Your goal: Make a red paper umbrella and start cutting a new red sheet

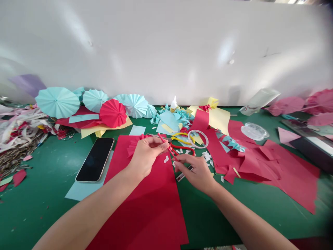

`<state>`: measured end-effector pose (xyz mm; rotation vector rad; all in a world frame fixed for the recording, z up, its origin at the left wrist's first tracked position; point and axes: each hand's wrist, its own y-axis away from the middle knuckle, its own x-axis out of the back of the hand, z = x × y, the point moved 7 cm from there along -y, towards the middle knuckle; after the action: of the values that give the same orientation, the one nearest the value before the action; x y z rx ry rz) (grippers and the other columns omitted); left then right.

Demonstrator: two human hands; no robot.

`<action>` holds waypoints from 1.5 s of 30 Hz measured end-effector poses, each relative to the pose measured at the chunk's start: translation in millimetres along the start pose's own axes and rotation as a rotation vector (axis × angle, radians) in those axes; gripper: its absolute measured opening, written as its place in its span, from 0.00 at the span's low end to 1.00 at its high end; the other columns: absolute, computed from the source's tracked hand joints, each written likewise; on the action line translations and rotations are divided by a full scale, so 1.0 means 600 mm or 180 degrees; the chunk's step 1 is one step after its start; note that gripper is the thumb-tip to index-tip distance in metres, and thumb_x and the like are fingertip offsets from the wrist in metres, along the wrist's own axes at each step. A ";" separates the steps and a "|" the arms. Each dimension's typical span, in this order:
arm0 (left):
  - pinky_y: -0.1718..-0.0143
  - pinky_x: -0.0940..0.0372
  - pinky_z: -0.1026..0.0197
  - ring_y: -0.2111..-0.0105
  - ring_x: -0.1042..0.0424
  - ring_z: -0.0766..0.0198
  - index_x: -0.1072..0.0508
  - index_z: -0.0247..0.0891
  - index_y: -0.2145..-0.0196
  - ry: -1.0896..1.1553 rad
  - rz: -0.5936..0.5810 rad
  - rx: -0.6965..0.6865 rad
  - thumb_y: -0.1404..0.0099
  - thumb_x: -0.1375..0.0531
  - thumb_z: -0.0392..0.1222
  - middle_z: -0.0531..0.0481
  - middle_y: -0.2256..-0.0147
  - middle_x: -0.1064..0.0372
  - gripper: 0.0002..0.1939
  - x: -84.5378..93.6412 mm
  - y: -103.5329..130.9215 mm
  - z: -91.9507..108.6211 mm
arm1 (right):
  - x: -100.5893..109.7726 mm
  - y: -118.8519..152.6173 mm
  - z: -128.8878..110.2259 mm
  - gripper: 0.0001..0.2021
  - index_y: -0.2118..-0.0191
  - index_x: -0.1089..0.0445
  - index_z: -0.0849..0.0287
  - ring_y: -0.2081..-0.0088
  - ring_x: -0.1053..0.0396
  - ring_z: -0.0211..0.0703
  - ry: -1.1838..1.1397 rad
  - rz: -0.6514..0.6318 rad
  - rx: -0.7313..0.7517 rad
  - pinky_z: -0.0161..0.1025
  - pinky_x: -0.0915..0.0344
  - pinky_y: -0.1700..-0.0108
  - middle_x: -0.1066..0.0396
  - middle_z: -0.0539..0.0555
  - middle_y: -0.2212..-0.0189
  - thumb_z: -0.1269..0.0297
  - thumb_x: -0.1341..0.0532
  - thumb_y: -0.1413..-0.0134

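A thin red strip (171, 151) slants between my hands above the right edge of a large red sheet (145, 201). My left hand (149, 152) pinches its upper end. Its lower end is between the fingertips of my right hand (195, 170). Behind my left hand lies a pleated red paper piece (134, 144), partly hidden. Pliers with red handles (186, 148), yellow-handled scissors (182, 139) and a roll of clear tape (198, 139) lie just beyond my fingers, among small white scraps (207, 156).
A phone (95, 160) rests on light blue paper at the left. Pleated blue fans (57, 102) and a red fan (112, 113) stand along the white wall. A glue bottle (173, 102) is behind. Red sheets (286, 170) and a plastic lid (255, 131) lie at the right.
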<state>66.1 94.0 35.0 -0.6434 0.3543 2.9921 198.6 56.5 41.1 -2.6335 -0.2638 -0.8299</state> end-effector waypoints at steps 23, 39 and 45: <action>0.70 0.39 0.69 0.75 0.34 0.72 0.32 0.36 0.78 0.0078 -0.0817 -0.0260 0.56 0.33 0.34 0.57 0.79 0.32 0.10 -0.031 0.011 0.006 | -0.069 0.020 0.001 0.10 0.73 0.32 0.62 0.85 0.45 0.31 -0.4097 -0.1376 -0.1122 0.33 0.49 0.77 0.39 0.46 0.89 0.60 0.41 0.49; 0.54 0.39 0.59 0.58 0.31 0.62 0.36 0.35 0.54 -0.1414 -0.1269 -0.0642 0.45 0.40 0.38 0.44 0.58 0.30 0.19 -0.020 0.006 0.061 | -0.037 0.004 0.027 0.10 0.69 0.33 0.58 0.82 0.43 0.32 -0.2965 -0.0693 -0.0739 0.33 0.47 0.76 0.39 0.45 0.86 0.56 0.41 0.49; 0.54 0.41 0.56 0.54 0.34 0.57 0.34 0.38 0.55 -0.3298 -0.0573 -0.1281 0.41 0.46 0.45 0.43 0.54 0.34 0.16 0.044 -0.015 0.131 | -0.006 -0.011 0.031 0.07 0.67 0.28 0.57 0.74 0.38 0.35 -0.2233 -0.0233 -0.0404 0.35 0.41 0.70 0.33 0.50 0.76 0.62 0.41 0.49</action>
<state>11.7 121.5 91.7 0.8292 -0.3514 2.7470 203.7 69.9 26.8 -2.9569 -0.4976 0.0981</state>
